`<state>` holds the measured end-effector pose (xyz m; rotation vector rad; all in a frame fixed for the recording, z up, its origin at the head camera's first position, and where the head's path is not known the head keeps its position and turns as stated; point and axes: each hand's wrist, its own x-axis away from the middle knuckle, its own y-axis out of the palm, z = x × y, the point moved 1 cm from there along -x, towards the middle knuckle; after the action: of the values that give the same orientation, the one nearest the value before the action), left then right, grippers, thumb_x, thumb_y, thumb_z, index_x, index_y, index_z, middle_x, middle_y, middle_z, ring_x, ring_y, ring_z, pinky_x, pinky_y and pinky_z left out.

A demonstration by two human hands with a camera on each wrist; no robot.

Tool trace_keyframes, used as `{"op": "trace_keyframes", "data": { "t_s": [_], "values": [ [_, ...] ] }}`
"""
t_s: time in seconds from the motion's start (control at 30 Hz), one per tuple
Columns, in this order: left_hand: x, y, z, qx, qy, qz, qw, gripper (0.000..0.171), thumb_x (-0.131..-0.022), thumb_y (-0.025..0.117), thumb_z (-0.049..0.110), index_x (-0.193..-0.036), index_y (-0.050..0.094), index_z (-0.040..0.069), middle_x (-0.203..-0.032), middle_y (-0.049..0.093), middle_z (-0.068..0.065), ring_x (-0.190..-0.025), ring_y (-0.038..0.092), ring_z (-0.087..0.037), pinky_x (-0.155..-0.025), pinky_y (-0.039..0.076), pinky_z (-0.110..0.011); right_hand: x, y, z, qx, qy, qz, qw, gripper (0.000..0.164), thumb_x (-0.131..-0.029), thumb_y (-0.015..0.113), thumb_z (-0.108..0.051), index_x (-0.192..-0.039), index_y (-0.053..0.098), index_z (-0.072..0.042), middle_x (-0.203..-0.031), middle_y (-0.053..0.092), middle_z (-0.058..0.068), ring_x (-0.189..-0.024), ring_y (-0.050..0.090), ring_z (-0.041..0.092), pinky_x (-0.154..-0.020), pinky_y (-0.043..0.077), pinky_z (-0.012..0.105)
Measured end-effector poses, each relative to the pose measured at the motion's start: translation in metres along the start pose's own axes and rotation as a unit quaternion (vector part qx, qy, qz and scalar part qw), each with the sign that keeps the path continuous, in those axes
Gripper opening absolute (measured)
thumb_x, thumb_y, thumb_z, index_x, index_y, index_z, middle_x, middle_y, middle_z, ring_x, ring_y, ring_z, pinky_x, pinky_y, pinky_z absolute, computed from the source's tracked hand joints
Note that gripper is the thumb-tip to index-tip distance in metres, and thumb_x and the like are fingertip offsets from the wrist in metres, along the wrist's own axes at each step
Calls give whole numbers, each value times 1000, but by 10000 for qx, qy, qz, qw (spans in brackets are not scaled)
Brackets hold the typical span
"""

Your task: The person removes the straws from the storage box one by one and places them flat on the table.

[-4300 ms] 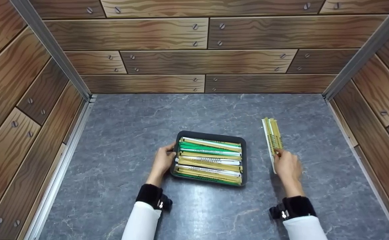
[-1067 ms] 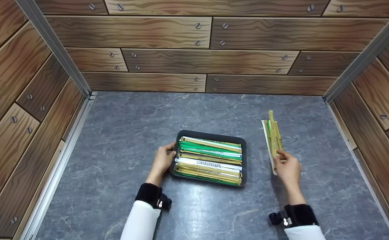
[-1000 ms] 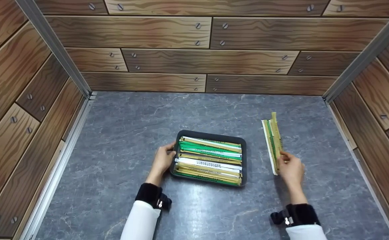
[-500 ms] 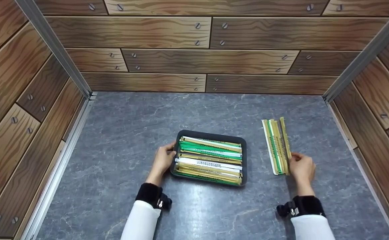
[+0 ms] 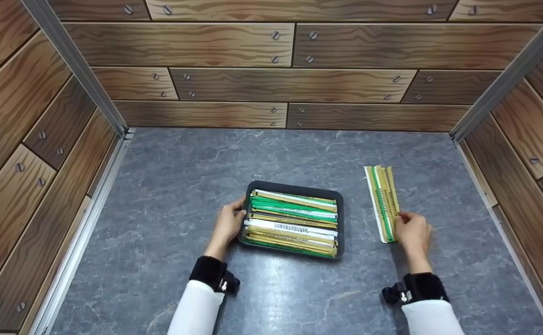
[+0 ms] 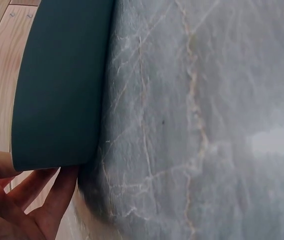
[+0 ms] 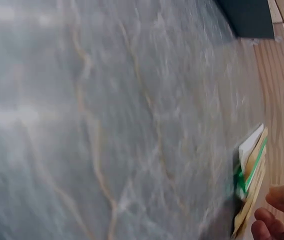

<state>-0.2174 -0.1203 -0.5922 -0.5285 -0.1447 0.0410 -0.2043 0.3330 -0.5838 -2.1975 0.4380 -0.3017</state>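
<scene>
A dark rectangular tray [image 5: 294, 188] sits mid-table, filled with long, thin printed packets [image 5: 294, 227] in gold, white and green, lying crosswise. My left hand [image 5: 228, 225] grips the tray's left end. In the left wrist view its fingers [image 6: 56, 200] curl against the tray's outer corner. To the right of the tray, several similar packets [image 5: 379, 200] lie side by side in a slanted row. At the lower right of that row, my right hand [image 5: 413, 232] pinches the outermost gold packet [image 5: 391, 186], hiding its near end. Its curled fingers [image 7: 264, 220] show beside the packets in the right wrist view.
The grey marbled tabletop [image 5: 183, 172] is bounded by wood-patterned panels [image 5: 206, 114] at the back and both sides. Metal rails [image 5: 83, 223] run along the side edges. A strip of tabletop separates the tray from the row.
My right hand has drawn a gold packet off the bunch, moved it right, then brought it back left against the row's right edge. My left hand and the tray have stayed put.
</scene>
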Motion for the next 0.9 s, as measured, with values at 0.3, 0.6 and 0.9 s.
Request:
{"op": "trace_keyframes", "data": {
  "t_s": [0.3, 0.6, 0.9],
  "values": [
    [8, -5, -2, 267, -54, 93, 9996, 38, -100, 57, 11, -137, 59, 12, -118, 67, -16, -107, 65, -26, -91, 50, -40, 23, 25, -44, -440, -2144, 164, 9756, 20, -89, 65, 0, -107, 71, 7, -96, 69, 25, -83, 67, 38, -73, 52, 51],
    [26, -6, -5, 51, 121, -19, 9999, 42, -95, 54, -2, -137, 57, 2, -106, 67, -19, -94, 66, -26, -76, 53, -39, 63, 58, -90, -359, -4018, -1051, 9090, 25, -81, 73, 7, -106, 72, 2, -98, 69, 13, -87, 66, 27, -78, 55, 42],
    [34, -4, -5, -299, 333, 188, 9988, 44, -94, 54, -5, -136, 59, 4, -115, 66, -23, -96, 68, -30, -71, 52, -39, 76, 75, -106, 572, -4597, -2735, 8430, 15, -78, 77, -3, -91, 78, -9, -86, 71, 0, -79, 66, 16, -73, 55, 33]
  ]
}}
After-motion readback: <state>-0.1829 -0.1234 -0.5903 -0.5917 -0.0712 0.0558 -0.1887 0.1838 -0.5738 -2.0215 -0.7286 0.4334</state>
